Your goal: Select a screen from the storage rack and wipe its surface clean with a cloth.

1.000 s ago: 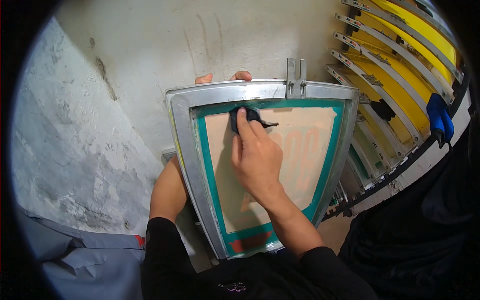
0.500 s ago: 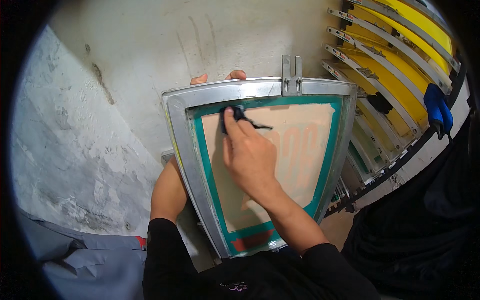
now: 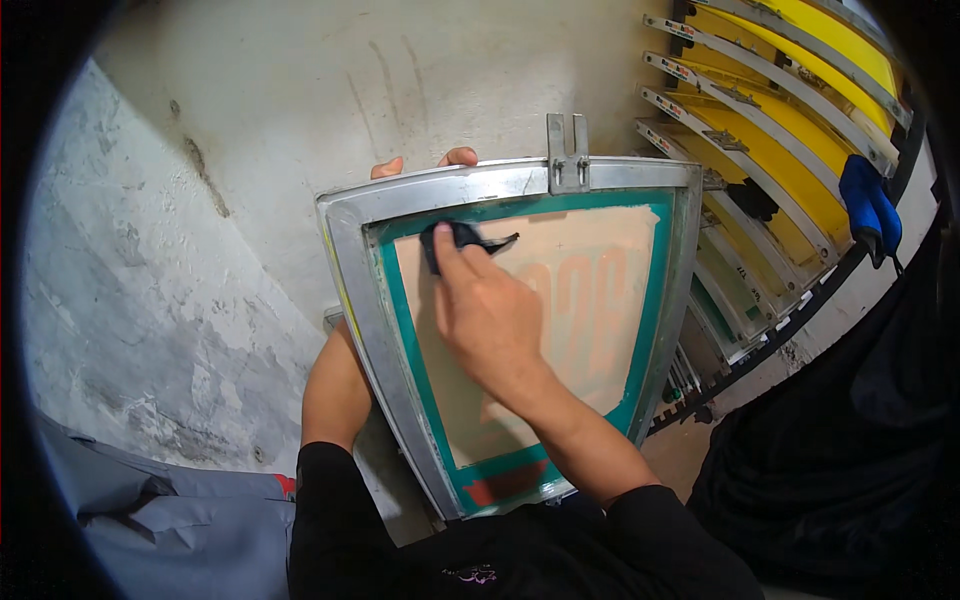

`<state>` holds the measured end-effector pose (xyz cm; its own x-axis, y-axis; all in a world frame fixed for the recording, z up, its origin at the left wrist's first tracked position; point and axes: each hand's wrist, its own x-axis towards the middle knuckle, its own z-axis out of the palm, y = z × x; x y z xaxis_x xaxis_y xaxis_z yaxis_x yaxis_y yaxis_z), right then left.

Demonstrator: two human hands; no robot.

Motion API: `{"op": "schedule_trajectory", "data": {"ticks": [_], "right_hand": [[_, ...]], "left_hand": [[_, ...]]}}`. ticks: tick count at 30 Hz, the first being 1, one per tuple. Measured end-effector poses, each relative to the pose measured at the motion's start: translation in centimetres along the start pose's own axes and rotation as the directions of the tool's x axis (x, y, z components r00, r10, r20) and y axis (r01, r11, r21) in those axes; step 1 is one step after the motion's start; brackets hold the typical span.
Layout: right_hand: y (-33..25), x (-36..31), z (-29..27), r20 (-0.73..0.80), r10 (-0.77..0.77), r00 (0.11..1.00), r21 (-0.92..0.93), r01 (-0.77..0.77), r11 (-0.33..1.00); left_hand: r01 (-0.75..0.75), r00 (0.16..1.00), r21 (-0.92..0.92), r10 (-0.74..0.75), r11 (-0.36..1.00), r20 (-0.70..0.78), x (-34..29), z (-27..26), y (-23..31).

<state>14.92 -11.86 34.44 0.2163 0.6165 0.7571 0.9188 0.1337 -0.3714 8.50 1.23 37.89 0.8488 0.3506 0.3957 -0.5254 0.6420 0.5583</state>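
A silk-screen printing frame [image 3: 343, 225] with a metal rim stands tilted before me. Its mesh has a green border around a beige panel with faint orange shapes. My left hand [image 3: 458, 157] holds the frame from behind; two fingertips show over the top edge, and the rest is hidden. With my right hand [image 3: 492, 312] I press a black cloth [image 3: 431, 258] against the panel's upper left corner, a loose end trailing to the right. A slotted metal bracket [image 3: 568, 172] is fixed on the top rim.
At the right a rack holds several framed yellow screens [image 3: 790, 165]. A blue and black object [image 3: 871, 207] hangs from it. Grey fabric [image 3: 190, 520] lies at the lower left, and black fabric [image 3: 800, 440] hangs at the lower right. A stained wall [image 3: 270, 110] rises behind.
My right hand has slid the black cloth slightly left on the panel. The frame and left fingertips appear a little further left in view, as does the rack.
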Motion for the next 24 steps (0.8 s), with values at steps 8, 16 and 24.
{"op": "schedule_trajectory", "data": {"ticks": [8, 16, 24], "right_hand": [[-0.6, -0.6, -0.1, -0.055, -0.066, 0.996, 0.074, 0.07, 0.995], [9.3, -2.5, -6.1, -0.297, 0.266, 0.917, 0.154, -0.229, 0.961], [17.7, -6.1, -9.2, -0.405, 0.442, 0.8, 0.168, -0.41, 0.897]], "left_hand": [[0.015, 0.999, -0.028, -0.014, 1.0, 0.035, -0.2, 0.2, 0.0], [-0.043, 0.997, -0.048, 0.046, 0.998, 0.061, -1.2, 0.1, 0.3], [-0.058, 0.997, 0.0, 0.058, 0.998, 0.045, -1.5, 0.2, 0.7]]}}
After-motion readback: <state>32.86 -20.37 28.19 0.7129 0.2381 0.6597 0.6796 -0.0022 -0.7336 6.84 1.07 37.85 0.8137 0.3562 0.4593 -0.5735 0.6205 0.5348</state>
